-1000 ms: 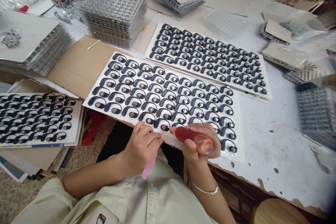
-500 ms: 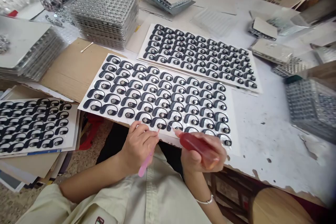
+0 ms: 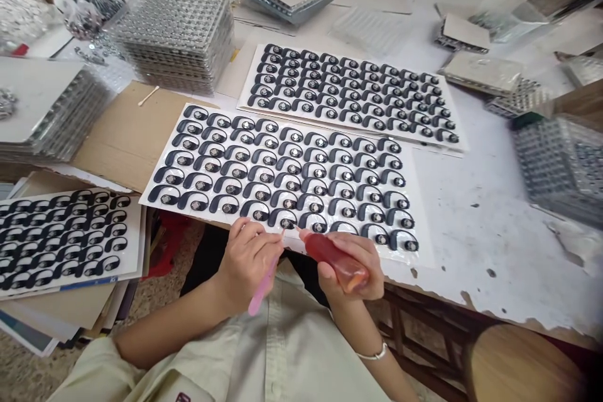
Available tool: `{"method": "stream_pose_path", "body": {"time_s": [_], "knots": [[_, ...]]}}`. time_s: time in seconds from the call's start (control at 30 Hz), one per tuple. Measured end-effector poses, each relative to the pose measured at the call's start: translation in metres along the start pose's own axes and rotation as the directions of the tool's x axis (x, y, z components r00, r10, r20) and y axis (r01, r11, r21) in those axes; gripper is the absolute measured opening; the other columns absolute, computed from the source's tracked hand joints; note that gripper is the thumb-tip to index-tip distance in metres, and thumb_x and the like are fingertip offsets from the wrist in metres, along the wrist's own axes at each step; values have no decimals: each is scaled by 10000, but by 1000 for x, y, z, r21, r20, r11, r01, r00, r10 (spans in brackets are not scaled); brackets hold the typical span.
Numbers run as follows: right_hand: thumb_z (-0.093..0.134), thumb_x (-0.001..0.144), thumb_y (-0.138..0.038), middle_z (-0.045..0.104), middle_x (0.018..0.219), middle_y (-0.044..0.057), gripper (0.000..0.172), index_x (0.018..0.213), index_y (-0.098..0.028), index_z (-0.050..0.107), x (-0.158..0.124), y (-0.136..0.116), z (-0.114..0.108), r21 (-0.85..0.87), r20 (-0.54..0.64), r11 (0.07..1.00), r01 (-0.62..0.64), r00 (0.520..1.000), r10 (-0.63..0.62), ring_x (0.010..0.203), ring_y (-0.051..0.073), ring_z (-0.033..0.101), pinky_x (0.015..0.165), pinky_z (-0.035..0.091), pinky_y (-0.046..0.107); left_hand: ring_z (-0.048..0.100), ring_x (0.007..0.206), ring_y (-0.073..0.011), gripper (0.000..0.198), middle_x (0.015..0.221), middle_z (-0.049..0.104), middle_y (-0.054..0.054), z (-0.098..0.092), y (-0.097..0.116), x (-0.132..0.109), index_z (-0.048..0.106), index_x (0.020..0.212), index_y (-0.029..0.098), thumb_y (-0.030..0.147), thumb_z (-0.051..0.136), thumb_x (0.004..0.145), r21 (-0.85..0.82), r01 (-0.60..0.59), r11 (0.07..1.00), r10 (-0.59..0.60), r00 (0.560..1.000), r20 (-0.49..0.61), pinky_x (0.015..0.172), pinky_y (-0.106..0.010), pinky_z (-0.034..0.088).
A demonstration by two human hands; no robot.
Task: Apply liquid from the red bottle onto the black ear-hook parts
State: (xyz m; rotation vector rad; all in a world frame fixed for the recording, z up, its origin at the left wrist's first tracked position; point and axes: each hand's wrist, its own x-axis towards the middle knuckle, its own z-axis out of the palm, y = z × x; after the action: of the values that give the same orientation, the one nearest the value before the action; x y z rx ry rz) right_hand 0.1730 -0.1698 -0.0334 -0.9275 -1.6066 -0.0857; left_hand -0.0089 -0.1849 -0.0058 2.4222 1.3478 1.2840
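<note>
The left hand (image 3: 247, 260) grips a pink stick (image 3: 264, 289) and the right hand (image 3: 336, 286) grips a red bottle (image 3: 332, 259), its nozzle slanting toward a black ear hook (image 3: 286, 222) at the near edge of the white sheet (image 3: 419, 201).

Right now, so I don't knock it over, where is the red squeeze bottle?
In the head view, the red squeeze bottle is at lower centre in the person's right hand, its tip at the near edge of the white sheet of black ear hooks.
</note>
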Motion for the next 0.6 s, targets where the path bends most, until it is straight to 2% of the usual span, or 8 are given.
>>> {"method": "stream_pose_path", "body": {"time_s": [0.27,0.4,0.6], "knots": [[676,805,-413,654,791,23,416,1134,-189,552,1,1,1,5,36,1000,-4,999,3,691,183,638,559,546,338,593,775,-187,136,854,726,-32,-1,0,1,602,845,169,41,578,804,-11,9,1000,-9,1000,4,761,-393,452],[676,810,-389,653,795,34,417,1140,-167,552,2,0,2,16,25,1000,19,999,-20,696,185,640,556,539,331,590,771,-189,132,850,726,-35,0,0,1,605,843,164,41,583,800,-12,8,1000,-8,1000,3,751,-393,452],[680,809,-377,661,809,34,381,1114,-182,561,-1,1,0,18,8,1000,-18,1000,18,691,179,636,562,538,333,589,783,-190,130,862,729,-31,-1,0,2,608,831,167,44,573,808,-14,8,1000,-8,1000,17,761,-399,451]]}}
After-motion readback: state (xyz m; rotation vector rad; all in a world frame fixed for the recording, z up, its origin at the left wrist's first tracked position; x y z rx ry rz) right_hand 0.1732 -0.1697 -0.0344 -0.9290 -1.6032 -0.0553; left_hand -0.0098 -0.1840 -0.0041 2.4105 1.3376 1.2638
